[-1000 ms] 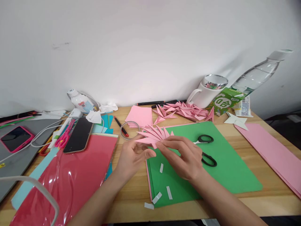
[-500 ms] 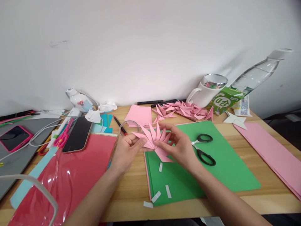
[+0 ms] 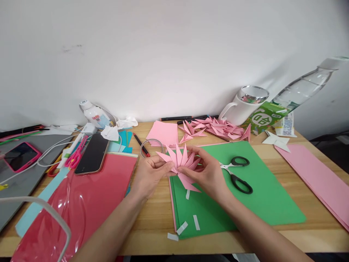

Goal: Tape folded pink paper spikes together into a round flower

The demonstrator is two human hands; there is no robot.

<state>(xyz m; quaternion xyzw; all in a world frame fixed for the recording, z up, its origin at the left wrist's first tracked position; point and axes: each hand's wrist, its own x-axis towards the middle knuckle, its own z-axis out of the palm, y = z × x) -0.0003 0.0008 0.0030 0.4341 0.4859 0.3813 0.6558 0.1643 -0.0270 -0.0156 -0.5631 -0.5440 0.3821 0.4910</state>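
Note:
A pink folded-paper flower [image 3: 178, 158] with several pointed petals is held up between both hands above the table. My left hand [image 3: 152, 173] pinches its left side, thumb on top. My right hand [image 3: 208, 171] grips its right side, thumb pressed near the centre where the petals meet. Below lies a green paper sheet [image 3: 261, 200], with black-handled scissors [image 3: 238, 174] on it, their blades partly hidden by my right hand. Several short white strips [image 3: 196, 222] are scattered near the sheet's left edge. Behind my left hand is a tape roll [image 3: 152, 140].
Pink folded pieces [image 3: 218, 127] lie in a pile behind, beside pink squares [image 3: 163, 133]. A white mug [image 3: 242, 107] and a clear bottle [image 3: 305, 85] stand at the back right. Pink strips [image 3: 313, 174] lie right. A phone [image 3: 92, 154] and a red plastic-covered pack [image 3: 89, 196] lie left.
The whole view has shifted slightly, so things appear a little further right. Both hands keep hold of the paper flower, which looks slightly more tilted.

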